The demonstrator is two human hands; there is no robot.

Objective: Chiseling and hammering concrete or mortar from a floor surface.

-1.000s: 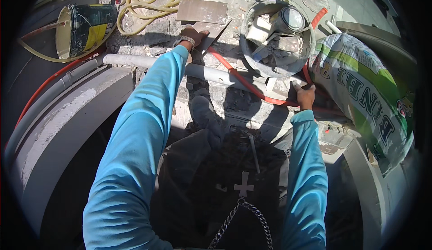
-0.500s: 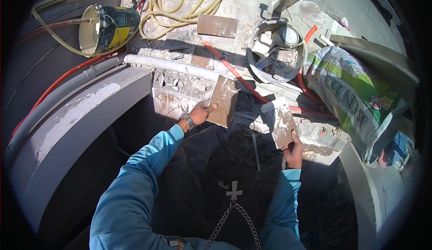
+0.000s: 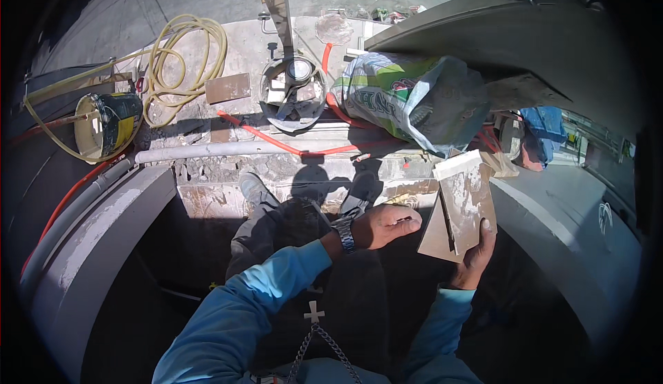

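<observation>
In my right hand (image 3: 476, 249) are two brown tile pieces held together, the thumb pressing on the front one. This front tile (image 3: 467, 208) is smeared with white and has a pale strip along its top edge. Behind it, tilted and showing at the lower left, is a plain brown tile (image 3: 432, 237). My left hand (image 3: 390, 226), with a metal watch at the wrist, is just left of the tiles and apart from them. Its fingers are curled in with the thumb along them, and I see nothing in them.
A grey pipe (image 3: 228, 149) and orange hose (image 3: 269, 139) run along the ledge. Beyond stand a round bucket (image 3: 264, 97) of tools and scraps, a green-white sack (image 3: 442, 101) and a loose tile (image 3: 228, 88). A dark bucket (image 3: 119, 118) and coiled hose (image 3: 222, 42) lie left.
The tile from my left hand is now with the other in my right hand. My left hand has let go and curled up. The view has turned to the right.
</observation>
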